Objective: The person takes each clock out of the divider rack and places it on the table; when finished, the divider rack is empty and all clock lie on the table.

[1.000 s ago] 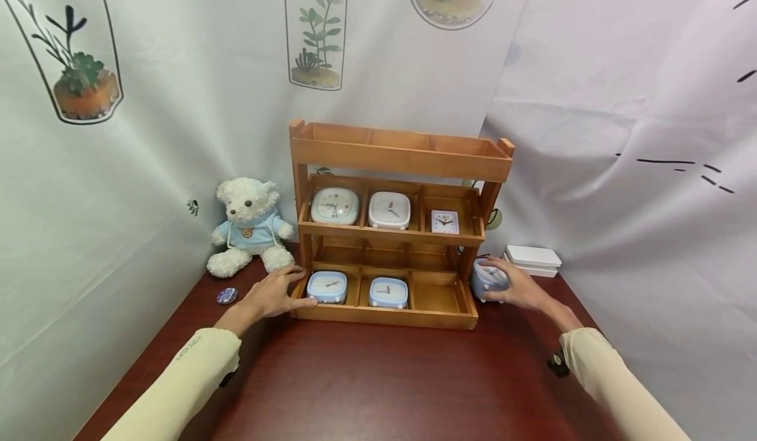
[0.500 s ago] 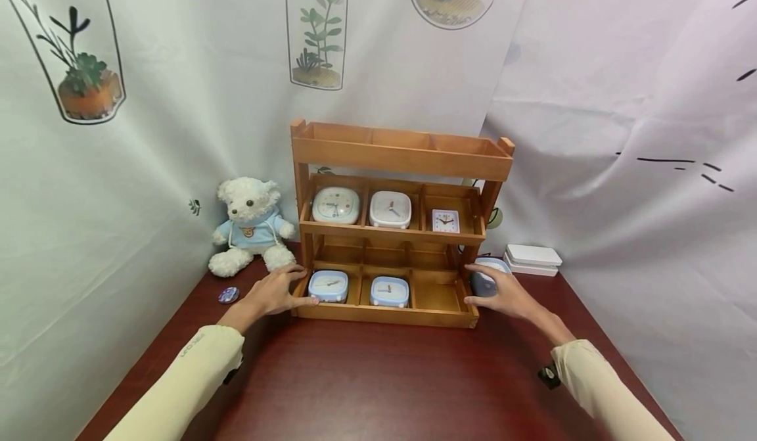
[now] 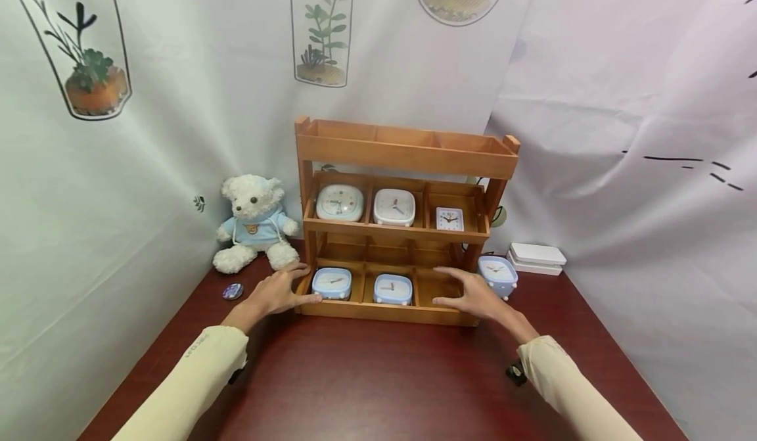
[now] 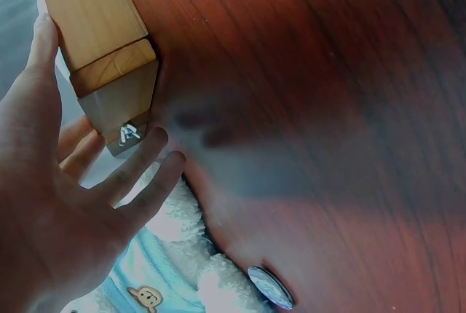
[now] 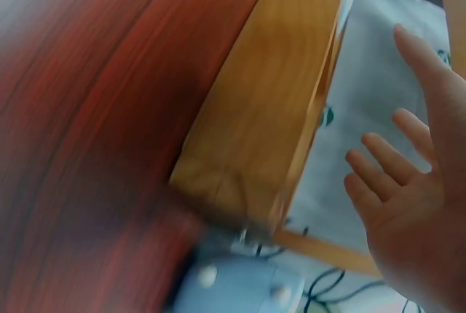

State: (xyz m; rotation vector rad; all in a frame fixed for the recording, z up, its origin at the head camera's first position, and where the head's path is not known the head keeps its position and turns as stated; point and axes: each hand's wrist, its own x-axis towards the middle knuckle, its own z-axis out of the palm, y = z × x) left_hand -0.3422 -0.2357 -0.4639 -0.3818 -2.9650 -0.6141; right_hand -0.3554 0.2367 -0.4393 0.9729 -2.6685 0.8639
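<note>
A three-tier wooden shelf (image 3: 408,156) stands on the dark red table. My left hand (image 3: 275,296) is at the left end of its bottom tray, thumb along the front edge; in the left wrist view its fingers (image 4: 127,175) stretch loosely past the end. My right hand (image 3: 473,296) is over the bottom right compartment, fingers spread and holding nothing. A blue alarm clock (image 3: 498,273) stands just outside the shelf's right end. Two more blue alarm clocks, one at left (image 3: 332,283) and one in the middle (image 3: 393,289), sit in the bottom tray.
On the middle tier are a round-cornered clock (image 3: 340,202), a white clock (image 3: 394,206) and a small square clock (image 3: 450,219). A teddy bear (image 3: 254,227) sits left of the shelf, near a round badge (image 3: 233,291). White boxes (image 3: 537,257) are stacked at right.
My right hand has let go of the blue alarm clock beside the shelf and moved left over the bottom right compartment. My left hand has stayed at the shelf's left end.
</note>
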